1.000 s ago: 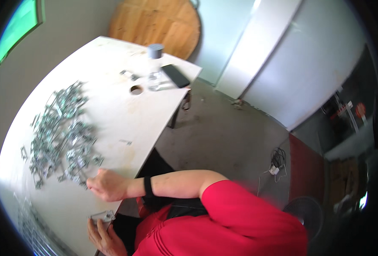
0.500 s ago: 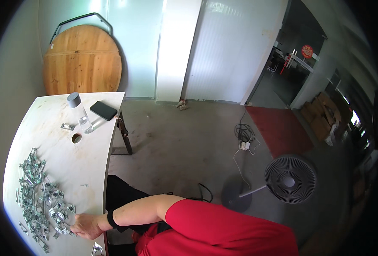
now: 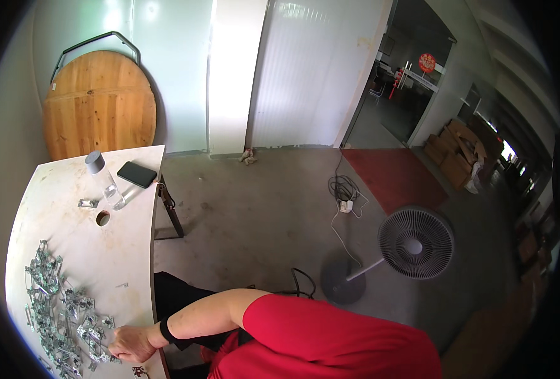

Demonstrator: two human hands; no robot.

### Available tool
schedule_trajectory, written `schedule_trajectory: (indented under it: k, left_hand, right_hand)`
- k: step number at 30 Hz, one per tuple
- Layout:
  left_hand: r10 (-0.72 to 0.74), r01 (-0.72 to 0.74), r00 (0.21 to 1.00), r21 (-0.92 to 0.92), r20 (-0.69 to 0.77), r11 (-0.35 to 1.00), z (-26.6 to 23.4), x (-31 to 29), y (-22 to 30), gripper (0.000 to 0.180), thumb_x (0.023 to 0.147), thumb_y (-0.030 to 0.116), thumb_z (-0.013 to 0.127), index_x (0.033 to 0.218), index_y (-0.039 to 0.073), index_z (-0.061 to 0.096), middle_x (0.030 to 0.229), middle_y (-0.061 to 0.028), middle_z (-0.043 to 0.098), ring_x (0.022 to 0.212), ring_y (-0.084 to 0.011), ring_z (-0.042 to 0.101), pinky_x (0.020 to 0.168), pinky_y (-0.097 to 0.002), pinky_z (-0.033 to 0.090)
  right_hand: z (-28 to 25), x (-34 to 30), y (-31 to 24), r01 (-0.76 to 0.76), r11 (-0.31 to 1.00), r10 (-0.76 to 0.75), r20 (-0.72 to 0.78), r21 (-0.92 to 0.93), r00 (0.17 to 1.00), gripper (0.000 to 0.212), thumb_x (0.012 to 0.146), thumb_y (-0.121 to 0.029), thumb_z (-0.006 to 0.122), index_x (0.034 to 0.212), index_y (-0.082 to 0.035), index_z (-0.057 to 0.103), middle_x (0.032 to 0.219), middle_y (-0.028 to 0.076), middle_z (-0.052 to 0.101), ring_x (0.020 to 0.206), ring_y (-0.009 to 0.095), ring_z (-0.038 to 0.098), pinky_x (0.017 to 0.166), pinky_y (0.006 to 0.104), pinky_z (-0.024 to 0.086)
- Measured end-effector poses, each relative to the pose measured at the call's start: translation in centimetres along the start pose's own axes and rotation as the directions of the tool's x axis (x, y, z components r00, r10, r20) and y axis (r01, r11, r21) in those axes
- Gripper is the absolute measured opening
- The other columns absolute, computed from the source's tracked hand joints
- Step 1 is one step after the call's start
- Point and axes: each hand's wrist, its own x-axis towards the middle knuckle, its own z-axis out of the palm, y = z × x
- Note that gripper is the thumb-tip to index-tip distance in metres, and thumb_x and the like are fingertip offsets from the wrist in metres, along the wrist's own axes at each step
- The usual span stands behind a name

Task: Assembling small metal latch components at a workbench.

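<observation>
Hand on table (image 3: 131,343): the one visible hand; curled over the scattered heap of small silver metal clips (image 3: 55,316); grasp cannot be told.
Other hand: out of view.
Risk: loose clips near the white table's edge (image 3: 150,252) could get swept off.

Small workshop: bare concrete floor (image 3: 261,215), white panel walls (image 3: 305,76), heap of metal parts (image 3: 55,309) on worn white surface (image 3: 52,183), folded round tabletop (image 3: 96,104) against wall, standing fan (image 3: 415,243), cardboard boxes (image 3: 457,155) beyond doorway

Grey concrete floor (image 3: 254,208), white panel walls (image 3: 299,69), standing fan (image 3: 415,243) (a round wooden tabletop (image 3: 96,104) leans upright).
</observation>
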Motion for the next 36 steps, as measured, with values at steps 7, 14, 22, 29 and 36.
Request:
schedule_trajectory:
  k: [7, 14, 22, 29, 36]
  left_hand:
    - [-0.248, 0.246, 0.967, -0.028, -0.054, 0.969, -0.7, -2.9, -2.0, 0.034, 0.103, 0.026, 0.075, 0.123, -0.001, 0.07, 0.103, -0.0235, 0.073, 0.09, -0.0441, 0.071, 0.082, -0.0527, 0.058]
    - [-0.394, 0.399, 0.916, -0.225, 0.067, 0.889, -2.0, -4.6, 0.1, 0.038, 0.104, 0.013, 0.074, 0.137, -0.003, 0.062, 0.125, -0.0187, 0.067, 0.105, -0.0307, 0.069, 0.095, -0.0405, 0.055]
    - [-0.408, 0.399, 0.913, -0.269, 0.022, 0.877, -3.1, -1.6, 2.1, 0.034, 0.098, 0.009, 0.081, 0.128, 0.0, 0.067, 0.113, -0.0147, 0.067, 0.093, -0.0262, 0.064, 0.086, -0.0368, 0.054]
    - [-0.463, 0.442, 0.886, -0.296, -0.001, 0.847, -2.7, -1.4, 1.7, 0.029, 0.095, 0.005, 0.081, 0.121, 0.0, 0.069, 0.095, -0.0129, 0.068, 0.09, -0.0295, 0.064, 0.079, -0.0412, 0.052]
    - [-0.405, 0.375, 0.914, -0.305, -0.037, 0.875, -2.0, -0.9, 1.9, 0.015, 0.097, 0.001, 0.078, 0.109, 0.001, 0.07, 0.089, -0.0093, 0.067, 0.08, -0.0252, 0.061, 0.075, -0.0381, 0.05]
  right_hand:
    - [0.9, -0.8, -2.2, -0.008, 0.998, 0.005, 0.046, 0.058, 0.999, 0.007, 0.089, -0.014, 0.065, 0.086, -0.009, 0.062, 0.067, 0.015, 0.065, 0.069, 0.041, 0.067, 0.073, 0.0519, 0.052]
    - [-2.7, -1.7, -1.9, -0.031, 0.997, 0.03, 0.004, 0.076, 1.0, 0.006, 0.098, -0.018, 0.066, 0.102, -0.015, 0.069, 0.074, 0.017, 0.067, 0.073, 0.044, 0.067, 0.07, 0.0573, 0.052]
    - [-5.9, 0.0, -4.0, -0.194, 0.965, 0.17, 0.141, 0.18, 0.975, 0.001, 0.099, -0.012, 0.068, 0.1, -0.011, 0.069, 0.071, 0.01, 0.067, 0.067, 0.036, 0.065, 0.071, 0.0455, 0.052]
    - [-5.6, -0.3, -4.1, -0.31, 0.932, 0.264, 0.234, 0.188, 0.936, 0.004, 0.1, -0.009, 0.071, 0.104, -0.008, 0.072, 0.076, 0.006, 0.066, 0.073, 0.023, 0.061, 0.071, 0.0372, 0.052]
    - [-5.9, -0.6, -4.1, -0.396, 0.88, 0.333, 0.255, 0.263, 0.908, 0.005, 0.103, -0.007, 0.072, 0.107, -0.005, 0.072, 0.076, 0.0, 0.06, 0.066, 0.007, 0.05, 0.06, 0.0268, 0.043]
